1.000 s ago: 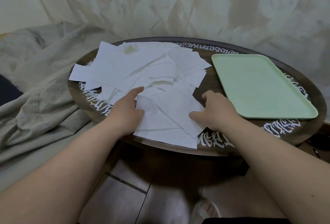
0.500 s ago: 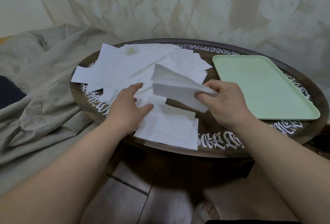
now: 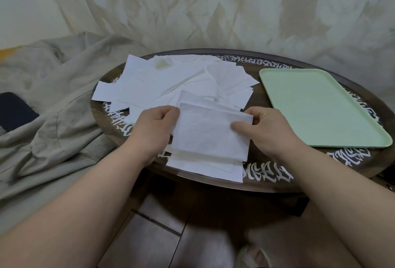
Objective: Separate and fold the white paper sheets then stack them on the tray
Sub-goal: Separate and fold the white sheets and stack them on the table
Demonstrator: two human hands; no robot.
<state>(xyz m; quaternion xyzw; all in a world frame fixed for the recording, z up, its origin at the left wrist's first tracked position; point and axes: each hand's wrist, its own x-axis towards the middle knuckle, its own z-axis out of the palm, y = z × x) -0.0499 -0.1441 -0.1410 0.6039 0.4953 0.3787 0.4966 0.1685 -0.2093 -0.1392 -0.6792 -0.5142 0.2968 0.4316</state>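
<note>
White paper sheet (image 3: 210, 134) now sits between both my hands, lifted just above the table's (image 3: 277, 184) near edge; half a second ago only my right hand had it, raised and curling. My left hand (image 3: 156, 127) pinches its left edge, my right hand (image 3: 261, 130) pinches the right corner, thumb on top. Its long axis runs left to right, top edge doubled over. Behind lies the loose pile of sheets (image 3: 171, 82). The green tray (image 3: 316, 107), off right, holds nothing.

A home: low round table (image 3: 267, 182) beside rumpled bedding (image 3: 53, 118).
</note>
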